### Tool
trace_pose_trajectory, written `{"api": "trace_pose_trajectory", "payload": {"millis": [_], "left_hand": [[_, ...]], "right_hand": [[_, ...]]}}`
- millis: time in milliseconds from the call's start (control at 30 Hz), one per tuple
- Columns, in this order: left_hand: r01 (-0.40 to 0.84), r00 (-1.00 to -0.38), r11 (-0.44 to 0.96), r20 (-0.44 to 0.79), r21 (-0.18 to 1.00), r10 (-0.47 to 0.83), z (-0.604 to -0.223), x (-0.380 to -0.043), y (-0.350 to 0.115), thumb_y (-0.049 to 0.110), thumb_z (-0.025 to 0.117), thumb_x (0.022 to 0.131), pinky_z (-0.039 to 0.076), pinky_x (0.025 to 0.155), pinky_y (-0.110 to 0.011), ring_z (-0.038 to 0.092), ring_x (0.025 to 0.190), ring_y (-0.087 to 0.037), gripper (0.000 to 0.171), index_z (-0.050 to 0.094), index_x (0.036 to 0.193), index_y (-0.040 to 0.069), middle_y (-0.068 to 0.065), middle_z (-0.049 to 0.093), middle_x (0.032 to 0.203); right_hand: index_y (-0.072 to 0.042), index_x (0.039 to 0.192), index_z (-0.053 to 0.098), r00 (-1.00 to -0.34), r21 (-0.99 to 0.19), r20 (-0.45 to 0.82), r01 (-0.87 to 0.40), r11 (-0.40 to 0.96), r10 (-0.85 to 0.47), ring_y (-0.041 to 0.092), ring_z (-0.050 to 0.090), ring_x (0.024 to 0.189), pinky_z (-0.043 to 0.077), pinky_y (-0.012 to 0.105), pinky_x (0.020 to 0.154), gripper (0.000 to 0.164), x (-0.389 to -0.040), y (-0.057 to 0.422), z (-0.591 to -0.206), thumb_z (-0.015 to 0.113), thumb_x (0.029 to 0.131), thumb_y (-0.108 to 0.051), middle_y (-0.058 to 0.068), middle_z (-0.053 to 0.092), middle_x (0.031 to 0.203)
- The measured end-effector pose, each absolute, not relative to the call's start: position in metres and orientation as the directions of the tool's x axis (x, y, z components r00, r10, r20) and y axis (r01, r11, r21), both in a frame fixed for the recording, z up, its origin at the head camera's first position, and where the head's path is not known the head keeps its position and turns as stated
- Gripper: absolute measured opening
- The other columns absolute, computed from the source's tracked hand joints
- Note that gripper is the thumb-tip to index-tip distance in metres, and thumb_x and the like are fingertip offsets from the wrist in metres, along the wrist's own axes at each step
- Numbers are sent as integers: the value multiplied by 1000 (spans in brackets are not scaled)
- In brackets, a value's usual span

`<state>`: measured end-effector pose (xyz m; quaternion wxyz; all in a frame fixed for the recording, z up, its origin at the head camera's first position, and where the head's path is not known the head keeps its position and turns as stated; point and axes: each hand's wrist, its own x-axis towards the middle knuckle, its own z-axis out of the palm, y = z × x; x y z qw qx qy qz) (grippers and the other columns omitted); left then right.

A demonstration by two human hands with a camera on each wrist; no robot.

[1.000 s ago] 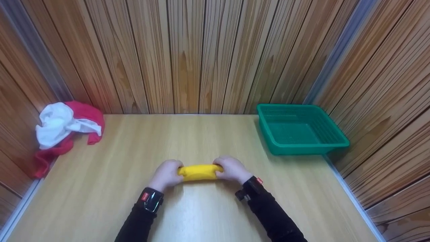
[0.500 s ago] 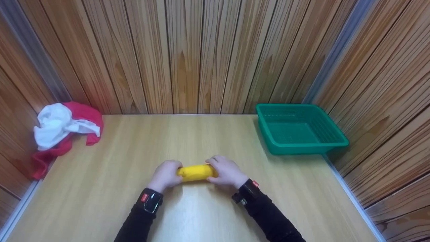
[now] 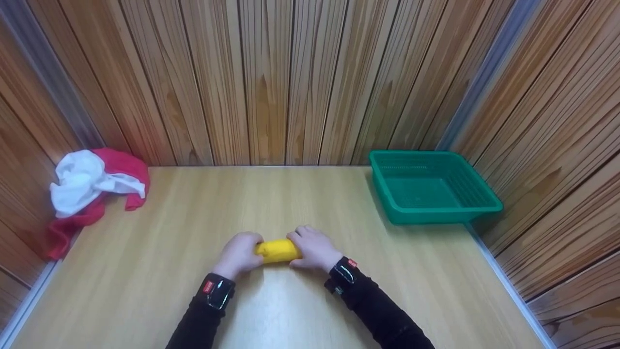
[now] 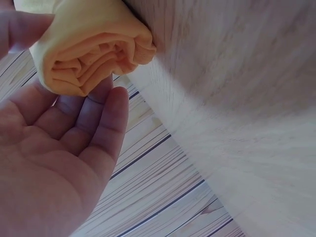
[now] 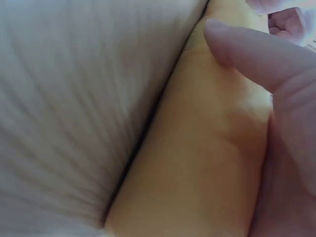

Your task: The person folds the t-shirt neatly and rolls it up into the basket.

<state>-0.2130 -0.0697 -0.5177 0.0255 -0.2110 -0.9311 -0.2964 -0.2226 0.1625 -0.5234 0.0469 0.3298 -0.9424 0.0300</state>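
Observation:
A yellow cloth (image 3: 277, 251), rolled into a thick cylinder, lies crosswise on the table between both hands. In the left wrist view its spiral end (image 4: 94, 61) shows folded layers. My left hand (image 3: 239, 254) grips the roll near its left end, thumb on the near side and fingers on the far side. Farther along the roll, my right hand (image 3: 314, 248) holds it with the thumb near and the fingers beyond. The right wrist view shows the right thumb (image 5: 261, 54) lying on the yellow fabric. The roll's right end is hidden under the right hand in the head view.
A green plastic basket (image 3: 438, 216) stands at the back right, near the wood-panelled wall (image 3: 271, 82). Crumpled white cloth (image 3: 80, 182) and red cloth (image 3: 128, 165) lie heaped at the left back corner. The light wooden table (image 3: 218, 203) spreads around the hands.
My right hand has slid left along the yellow roll, closer to the left hand, so less of the cloth shows between them. The left hand has stayed nearly in place.

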Motion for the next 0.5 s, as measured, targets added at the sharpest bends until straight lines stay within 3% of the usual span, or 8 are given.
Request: {"api": "trace_pose_trajectory", "payload": {"millis": [167, 500], "left_hand": [[413, -908, 733, 183, 540, 377, -519, -214, -69, 7, 77, 67, 47, 71, -41, 54, 74, -20, 25, 71, 91, 2, -3, 64, 83], [377, -922, 740, 156, 556, 353, -520, -211, -69, 2, 76, 66, 49, 76, -43, 58, 77, -22, 26, 70, 91, 4, -5, 65, 85]], "right_hand": [[-12, 124, 57, -774, 36, 113, -624, 781, -623, 22, 56, 100, 47, 36, 88, 64, -223, 163, -526, 81, 75, -45, 5, 60, 110], [-15, 117, 56, -793, 26, 58, -606, 795, -606, 19, 58, 87, 50, 34, 75, 56, -222, 159, -526, 82, 74, -39, 2, 61, 97]]}}
